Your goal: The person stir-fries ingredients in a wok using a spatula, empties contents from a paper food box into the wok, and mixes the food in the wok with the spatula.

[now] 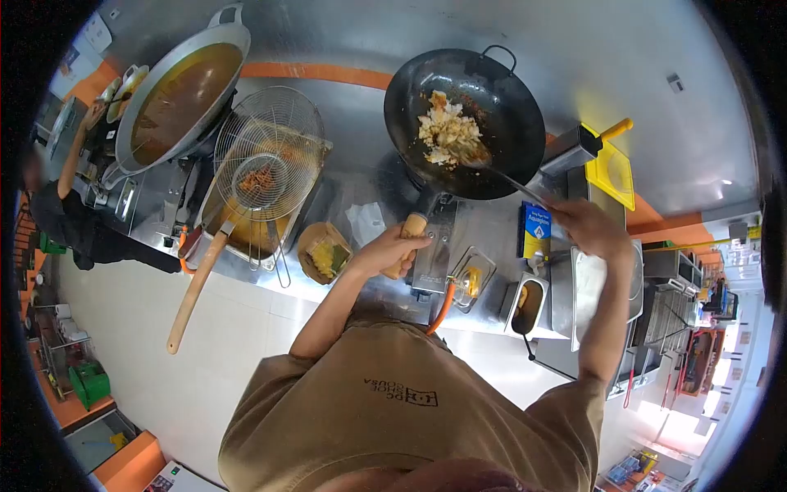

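My left hand (384,252) is closed around the wooden handle (416,225) of a black wok (512,107). In the wok lies a heap of rice (447,131) with reddish-brown seasoning, towards its left side. My right hand (592,228) grips the long metal handle of a cooking spatula (525,189). The spatula's head is down in the wok, at the lower right edge of the rice and partly hidden by it. A paper-lined bowl (316,238) with yellow food stands to the left of my left hand.
A wire strainer (270,123) rests over a tray of oil, its wooden handle jutting past the counter edge. Further left are a large pan of brown liquid (193,90) and another person (74,213). A blue box (535,230) and a metal container (525,303) sit at right.
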Tool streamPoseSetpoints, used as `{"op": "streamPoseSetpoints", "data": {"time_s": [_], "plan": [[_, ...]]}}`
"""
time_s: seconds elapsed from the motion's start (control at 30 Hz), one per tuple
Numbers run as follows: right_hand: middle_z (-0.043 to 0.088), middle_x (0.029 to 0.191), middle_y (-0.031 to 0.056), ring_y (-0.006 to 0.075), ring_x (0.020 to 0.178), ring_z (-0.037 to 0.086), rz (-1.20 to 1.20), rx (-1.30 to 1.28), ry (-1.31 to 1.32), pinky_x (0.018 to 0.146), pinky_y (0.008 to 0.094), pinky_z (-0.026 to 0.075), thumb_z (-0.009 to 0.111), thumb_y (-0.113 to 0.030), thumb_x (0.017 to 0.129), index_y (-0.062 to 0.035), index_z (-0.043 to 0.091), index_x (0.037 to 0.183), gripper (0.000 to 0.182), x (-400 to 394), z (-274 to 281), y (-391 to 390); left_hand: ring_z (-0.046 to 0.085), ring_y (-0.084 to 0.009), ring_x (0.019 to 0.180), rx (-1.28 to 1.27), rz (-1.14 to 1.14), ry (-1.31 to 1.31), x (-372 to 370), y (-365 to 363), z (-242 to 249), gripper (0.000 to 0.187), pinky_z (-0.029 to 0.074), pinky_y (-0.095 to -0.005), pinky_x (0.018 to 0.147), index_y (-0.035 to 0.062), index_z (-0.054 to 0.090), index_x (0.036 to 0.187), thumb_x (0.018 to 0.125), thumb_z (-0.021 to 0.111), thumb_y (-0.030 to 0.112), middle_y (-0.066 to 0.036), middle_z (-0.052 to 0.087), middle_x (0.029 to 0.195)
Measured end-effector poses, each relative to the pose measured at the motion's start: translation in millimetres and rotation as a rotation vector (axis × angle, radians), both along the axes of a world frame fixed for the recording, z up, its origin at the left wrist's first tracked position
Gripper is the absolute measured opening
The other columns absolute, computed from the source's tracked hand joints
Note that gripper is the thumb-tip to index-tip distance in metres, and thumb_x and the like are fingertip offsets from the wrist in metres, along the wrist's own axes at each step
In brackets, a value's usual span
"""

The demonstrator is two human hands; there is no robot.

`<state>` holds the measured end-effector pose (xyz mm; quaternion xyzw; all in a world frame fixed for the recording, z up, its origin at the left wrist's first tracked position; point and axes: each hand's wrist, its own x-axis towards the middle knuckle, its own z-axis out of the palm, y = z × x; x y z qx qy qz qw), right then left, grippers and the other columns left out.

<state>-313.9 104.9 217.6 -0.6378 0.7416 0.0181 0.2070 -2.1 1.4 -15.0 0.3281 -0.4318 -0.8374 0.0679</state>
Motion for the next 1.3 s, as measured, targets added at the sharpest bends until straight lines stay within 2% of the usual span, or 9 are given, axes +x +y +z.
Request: {"op": "streamPoseSetpoints", "data": {"time_s": [0.1,0.27,0.37,0.53,0.6,0.77,0.9,1.0,1.3], "plan": [[0.055,0.064,0.0105,0.0141,0.042,0.044,-0.136,0.245,-0.119,0.045,0.036,0.043,0.051,-0.021,0.103,-0.0194,0.059,0.141,0.039,-7,-30,-2,0.052,-0.0116,0.049,0.002,-0.009,-0.042,-1,-2,10,0.031,0.042,-0.0286,0.042,0.0089,0.052,0.097,0.092,0.074,0.03,-0.001,0.053,0.065],[0.069,0.084,0.0208,0.032,0.072,0.068,0.006,-0.229,0.084,0.072,0.0436,0.053,0.053,-0.022,0.097,-0.021,0.061,0.139,0.043,-20,-96,-32,0.051,-0.0117,0.049,0.007,-0.033,-0.059,2,-4,18,0.029,0.041,-0.029,0.042,0.008,0.052,0.098,0.093,0.072,0.028,-0.001,0.051,0.064],[0.07,0.097,0.0235,0.0386,0.092,0.068,-0.018,-0.047,0.29,0.085,0.0462,0.052,0.054,-0.018,0.093,-0.0199,0.062,0.137,0.044,-12,4,-14,0.052,-0.0115,0.049,-0.022,0.005,-0.05,16,-17,19,0.029,0.041,-0.029,0.043,0.0073,0.052,0.098,0.093,0.072,0.027,-0.001,0.051,0.064],[0.072,0.088,0.0154,0.0267,0.082,0.071,-0.01,0.309,0.415,0.076,0.0402,0.054,0.055,-0.014,0.09,-0.023,0.059,0.141,0.052,-113,-1,-43,0.052,-0.0117,0.05,-0.132,-0.02,-0.116,22,-29,17,0.031,0.043,-0.0283,0.044,0.0064,0.051,0.1,0.091,0.074,0.025,-0.001,0.053,0.065],[0.071,0.088,0.0117,0.0199,0.079,0.07,-0.338,0.299,0.026,0.073,0.0369,0.055,0.059,-0.01,0.086,-0.0248,0.055,0.145,0.061,-89,-8,-72,0.053,-0.0118,0.05,-0.175,-0.062,-0.147,19,-31,15,0.032,0.043,-0.0283,0.044,0.0062,0.051,0.101,0.09,0.074,0.025,-0.001,0.054,0.066],[0.073,0.09,0.0156,0.0246,0.081,0.07,0.288,-0.248,-0.056,0.076,0.0399,0.054,0.06,-0.004,0.086,-0.031,0.055,0.144,0.065,-159,-96,-123,0.053,-0.0101,0.05,-0.127,-0.087,-0.239,22,-35,27,0.042,0.041,-0.0277,0.04,0.0079,0.05,0.117,0.09,0.076,0.026,0.0,0.054,0.066],[0.073,0.097,0.0184,0.0251,0.09,0.07,0.304,-0.284,0.436,0.085,0.039,0.052,0.06,-0.005,0.09,-0.0218,0.065,0.134,0.048,-110,13,-105,0.054,-0.0126,0.049,-0.146,-0.052,-0.161,25,-33,19,0.04,0.044,-0.0304,0.042,0.0045,0.051,0.11,0.089,0.076,0.027,-0.002,0.054,0.066],[0.07,0.087,0.008,0.0182,0.079,0.063,0.1,-0.042,-0.044,0.075,0.0323,0.049,0.057,0.0,0.09,-0.0221,0.062,0.139,0.054,-97,19,-105,0.054,-0.0124,0.049,-0.153,-0.064,-0.194,23,-35,28,0.041,0.044,-0.0298,0.042,0.0043,0.051,0.11,0.088,0.076,0.028,-0.002,0.054,0.066],[0.054,0.074,0.0018,0.0128,0.067,0.053,0.114,0.177,0.01,0.062,0.0312,0.046,0.051,-0.026,0.105,-0.0232,0.051,0.149,0.044,-56,-48,-41,0.054,-0.0122,0.05,-0.132,-0.062,-0.161,25,-33,25,0.039,0.045,-0.0303,0.043,0.0048,0.051,0.109,0.091,0.074,0.03,-0.001,0.054,0.066]]}}
